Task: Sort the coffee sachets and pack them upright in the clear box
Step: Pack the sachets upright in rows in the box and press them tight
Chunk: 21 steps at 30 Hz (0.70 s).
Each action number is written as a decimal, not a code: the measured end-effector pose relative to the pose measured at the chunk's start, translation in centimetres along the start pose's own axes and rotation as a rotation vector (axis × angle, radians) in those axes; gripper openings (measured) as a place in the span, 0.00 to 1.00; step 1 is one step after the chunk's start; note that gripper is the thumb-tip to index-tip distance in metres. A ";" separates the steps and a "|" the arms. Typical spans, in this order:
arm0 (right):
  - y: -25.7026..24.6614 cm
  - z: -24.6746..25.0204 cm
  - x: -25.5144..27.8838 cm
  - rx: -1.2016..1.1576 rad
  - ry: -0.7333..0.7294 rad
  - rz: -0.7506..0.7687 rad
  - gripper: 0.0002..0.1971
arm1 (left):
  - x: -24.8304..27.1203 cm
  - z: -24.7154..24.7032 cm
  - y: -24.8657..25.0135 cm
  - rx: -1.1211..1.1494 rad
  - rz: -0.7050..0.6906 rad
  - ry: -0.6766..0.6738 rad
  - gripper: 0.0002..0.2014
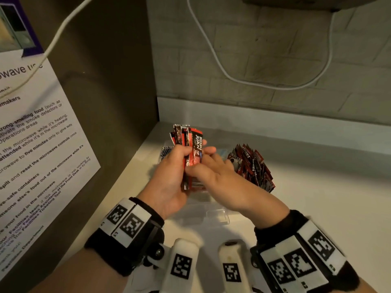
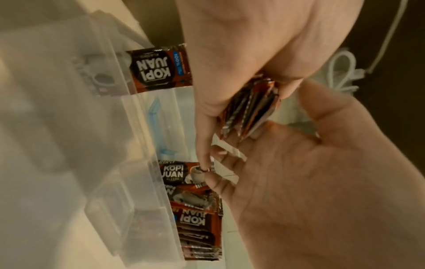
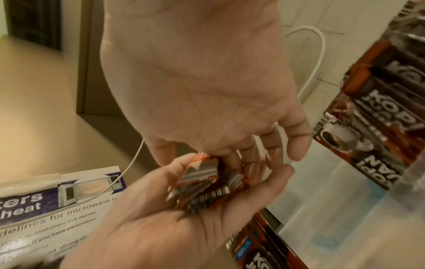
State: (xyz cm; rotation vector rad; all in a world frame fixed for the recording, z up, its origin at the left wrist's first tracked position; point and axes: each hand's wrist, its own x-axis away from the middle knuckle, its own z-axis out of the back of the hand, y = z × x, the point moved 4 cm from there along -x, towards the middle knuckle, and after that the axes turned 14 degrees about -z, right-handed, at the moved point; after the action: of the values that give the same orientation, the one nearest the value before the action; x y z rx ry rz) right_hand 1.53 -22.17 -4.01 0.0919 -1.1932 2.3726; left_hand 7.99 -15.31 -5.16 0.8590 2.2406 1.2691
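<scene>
Both hands hold one bundle of red-and-black coffee sachets (image 1: 194, 142) upright above the clear box (image 1: 218, 214). My left hand (image 1: 179, 153) grips the bundle from the left, fingers curled round it. My right hand (image 1: 203, 163) pinches it from the right between thumb and fingers. In the left wrist view the bundle (image 2: 250, 112) shows edge-on between the two palms; the right wrist view shows the bundle (image 3: 207, 185) the same way. Several packed sachets (image 1: 251, 166) stand on end at the box's right side. More sachets (image 2: 193, 218) lean against the clear wall (image 2: 138, 127).
A printed microwave notice (image 1: 42, 144) hangs on the dark cabinet side at left. A white cable (image 1: 211, 49) loops down the brick wall behind. The box sits on a pale counter (image 1: 317, 197) in the corner. Two white tagged handles (image 1: 184, 263) lie near the front edge.
</scene>
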 end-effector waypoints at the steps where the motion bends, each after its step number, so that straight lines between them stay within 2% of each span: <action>1: 0.0 0.3 0.1 0.021 0.018 -0.009 0.21 | 0.0 0.1 0.0 0.023 0.018 0.003 0.18; 3: 0.0 1.0 0.3 -0.040 0.057 0.004 0.20 | 0.1 0.4 -0.2 0.055 0.056 0.010 0.18; 6: -0.1 1.9 0.3 -0.254 0.211 0.012 0.11 | 0.5 0.6 -0.1 0.072 0.088 0.031 0.17; 8: 0.2 2.6 0.2 -0.295 0.350 0.038 0.10 | 0.8 0.6 0.0 0.083 0.092 0.010 0.17; 11: 0.2 3.1 0.4 -0.350 0.448 0.092 0.09 | 1.0 0.5 0.2 0.068 0.064 -0.023 0.19; 14: 0.3 3.5 0.7 -0.542 0.471 0.169 0.09 | 1.0 0.9 0.6 0.062 0.021 0.005 0.22; 16: 0.2 3.9 1.1 -0.661 0.470 0.264 0.10 | 0.5 1.5 0.8 0.088 0.002 0.067 0.17; 19: -0.1 3.9 2.0 -0.696 0.440 0.413 0.11 | 0.2 1.9 1.3 0.065 -0.012 0.149 0.12; 21: 0.0 3.6 2.3 -0.749 0.388 0.477 0.06 | 0.2 2.0 1.6 0.048 0.003 0.151 0.21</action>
State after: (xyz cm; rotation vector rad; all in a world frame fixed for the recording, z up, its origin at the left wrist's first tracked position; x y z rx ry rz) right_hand -1.07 -24.12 -1.18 -0.9374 -1.9450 1.9770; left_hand 9.57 -13.33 -4.80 0.8078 2.3967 1.3270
